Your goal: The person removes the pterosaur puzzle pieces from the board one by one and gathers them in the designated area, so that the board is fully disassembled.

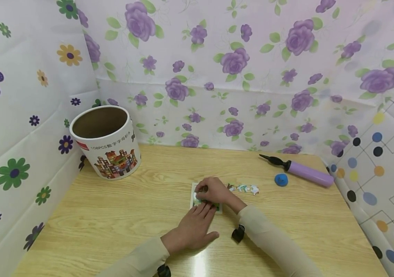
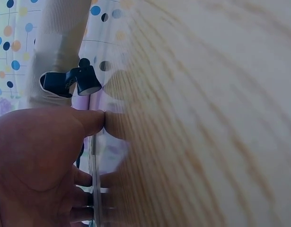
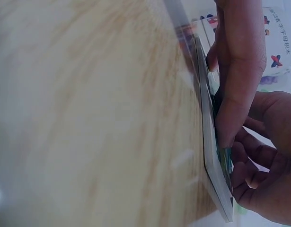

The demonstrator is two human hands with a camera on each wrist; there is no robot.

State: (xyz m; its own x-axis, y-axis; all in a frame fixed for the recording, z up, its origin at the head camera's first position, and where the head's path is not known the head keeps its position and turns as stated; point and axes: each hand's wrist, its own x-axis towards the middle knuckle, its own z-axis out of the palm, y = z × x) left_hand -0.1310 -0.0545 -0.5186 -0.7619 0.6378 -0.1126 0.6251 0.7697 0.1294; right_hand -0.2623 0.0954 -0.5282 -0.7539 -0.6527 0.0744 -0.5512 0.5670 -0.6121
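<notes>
A small jigsaw puzzle board (image 1: 191, 201) with a pale frame and a green picture lies on the table, partly covered by both hands. My left hand (image 1: 195, 227) rests flat, its straight fingertips on the board's near edge and its thumb spread to the right. From the right, my right hand (image 1: 214, 190) arches over the board. Its curled thumb and index finger pinch a puzzle piece (image 1: 197, 196) at the board's left side, mostly hidden by the fingers. In the right wrist view, fingers of both hands touch the board (image 3: 209, 142). Loose puzzle pieces (image 1: 242, 188) lie to its right.
A large white bucket (image 1: 115, 154) with printed buildings stands at the back left. Toward the back right lie a purple hand pump (image 1: 309, 174) with a black nozzle and a small blue ball-like object (image 1: 281, 179). Patterned cloth walls (image 1: 200, 96) enclose the wooden table (image 1: 114, 215).
</notes>
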